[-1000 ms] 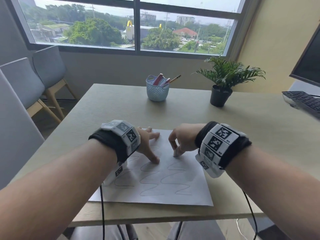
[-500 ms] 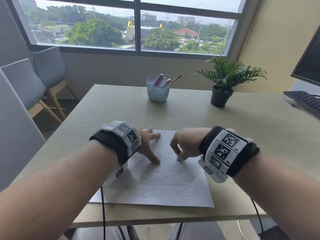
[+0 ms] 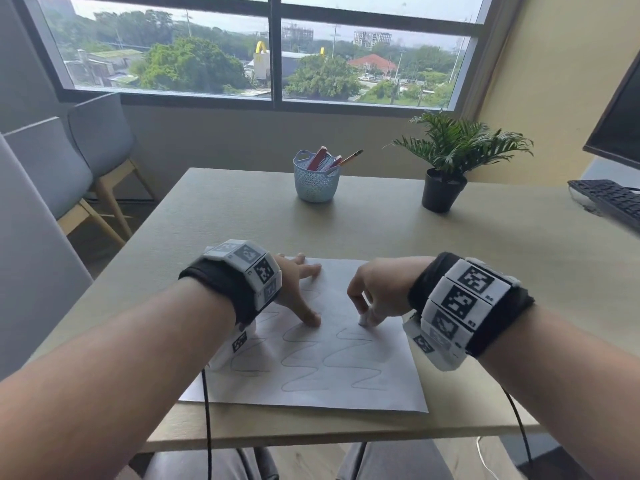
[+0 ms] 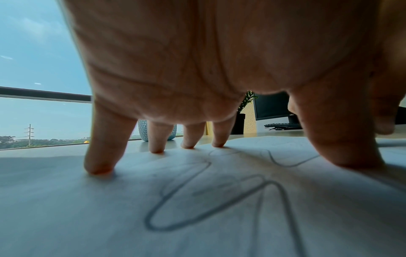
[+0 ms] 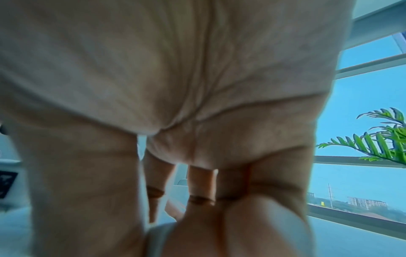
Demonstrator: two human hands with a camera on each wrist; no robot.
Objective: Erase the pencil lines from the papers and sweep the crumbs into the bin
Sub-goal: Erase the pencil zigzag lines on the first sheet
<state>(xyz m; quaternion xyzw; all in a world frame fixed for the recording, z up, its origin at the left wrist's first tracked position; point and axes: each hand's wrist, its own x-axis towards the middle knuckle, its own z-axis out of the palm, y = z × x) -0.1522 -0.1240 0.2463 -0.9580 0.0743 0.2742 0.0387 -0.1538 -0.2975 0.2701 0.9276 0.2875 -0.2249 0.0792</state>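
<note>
- Head view: the paper [image 3: 311, 358] lay on the table [image 3: 450, 254]. The right hand [image 3: 375, 294] pinched a white eraser [image 3: 366, 318] at the top of one squiggle. Most pencil lines [image 3: 301, 372] were left.
- Left wrist view: the left hand [image 4: 197, 69] pressed the paper with spread fingers [image 4: 100, 156].
- Right wrist view: fingers [image 5: 219, 226] curled round the eraser. No bin showed.

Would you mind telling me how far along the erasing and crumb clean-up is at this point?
Done: the far part of the white paper sheet looks blank by the hands. In hand: the left hand presses spread fingertips on the sheet while the right hand pinches a small white eraser at the top of the right-hand wavy pencil line. Left: the three wavy lines nearer the person remain; no crumbs or bin are visible.
</note>
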